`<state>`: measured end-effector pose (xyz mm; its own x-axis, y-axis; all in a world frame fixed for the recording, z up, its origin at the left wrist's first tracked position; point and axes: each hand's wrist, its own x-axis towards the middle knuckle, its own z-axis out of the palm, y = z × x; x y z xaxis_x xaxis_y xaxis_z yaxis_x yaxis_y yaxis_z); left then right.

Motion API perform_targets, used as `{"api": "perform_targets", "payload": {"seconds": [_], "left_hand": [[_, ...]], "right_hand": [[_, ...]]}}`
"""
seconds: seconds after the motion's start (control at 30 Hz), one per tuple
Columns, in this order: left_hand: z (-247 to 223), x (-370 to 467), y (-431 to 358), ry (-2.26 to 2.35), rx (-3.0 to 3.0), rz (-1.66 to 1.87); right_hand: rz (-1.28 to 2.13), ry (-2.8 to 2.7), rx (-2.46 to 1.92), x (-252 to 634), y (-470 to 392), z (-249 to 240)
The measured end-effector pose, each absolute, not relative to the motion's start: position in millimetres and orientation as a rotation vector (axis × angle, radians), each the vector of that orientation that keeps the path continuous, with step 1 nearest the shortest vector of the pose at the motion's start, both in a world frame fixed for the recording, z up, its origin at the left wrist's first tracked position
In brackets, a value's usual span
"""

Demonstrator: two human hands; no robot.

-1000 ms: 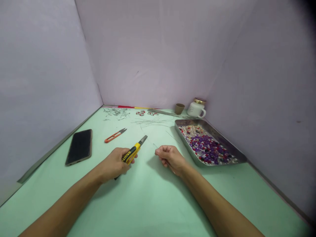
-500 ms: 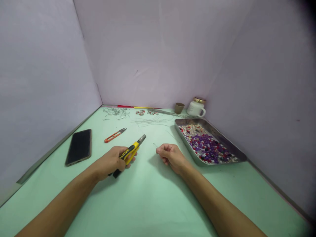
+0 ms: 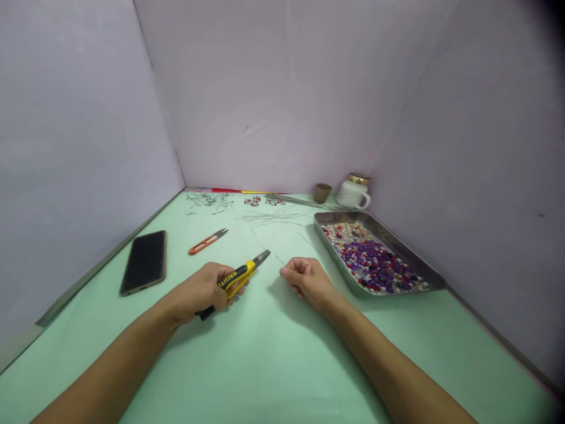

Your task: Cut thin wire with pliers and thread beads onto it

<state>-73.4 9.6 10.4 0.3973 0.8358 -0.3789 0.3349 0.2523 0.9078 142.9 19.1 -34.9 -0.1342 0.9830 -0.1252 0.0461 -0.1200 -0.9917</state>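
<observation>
My left hand (image 3: 207,290) is wrapped round the yellow and black handles of pliers (image 3: 241,277). Their metal jaws point up and to the right, toward my other hand but apart from it. My right hand (image 3: 309,281) is closed in a pinch of thumb and forefinger on a thin wire (image 3: 279,259). Only a short end of that wire shows beyond the fingertips, and it is too fine to see clearly. More loose thin wires (image 3: 273,218) lie on the table behind the hands.
Orange thread snips (image 3: 207,241) and a phone (image 3: 145,262) lie at left. On the right is a metal tray (image 3: 424,268) of beads. Farther back are wire scraps (image 3: 209,202), beaded rings (image 3: 253,201), a brown cup (image 3: 322,192) and a lidded white mug (image 3: 352,193).
The pliers have tilted lower, their jaws swinging right and slightly down, nearer to the wire. My right hand keeps its pinch, almost still. The whole view has shifted slightly.
</observation>
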Motion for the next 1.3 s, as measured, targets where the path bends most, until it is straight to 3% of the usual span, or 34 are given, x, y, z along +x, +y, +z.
{"api": "perform_targets", "payload": {"seconds": [0.23,0.57,1.3], "left_hand": [[16,-104,26,1.35,1.194,0.838],[16,-78,7,1.113,1.441,0.459],[18,-69,1,1.21,1.617,0.362]], "right_hand": [[1.336,-1.296,-1.297,141,18,-37],[1.179,-1.314,-1.313,138,17,-34],[0.87,-1.542,-1.401,139,15,-38]]}}
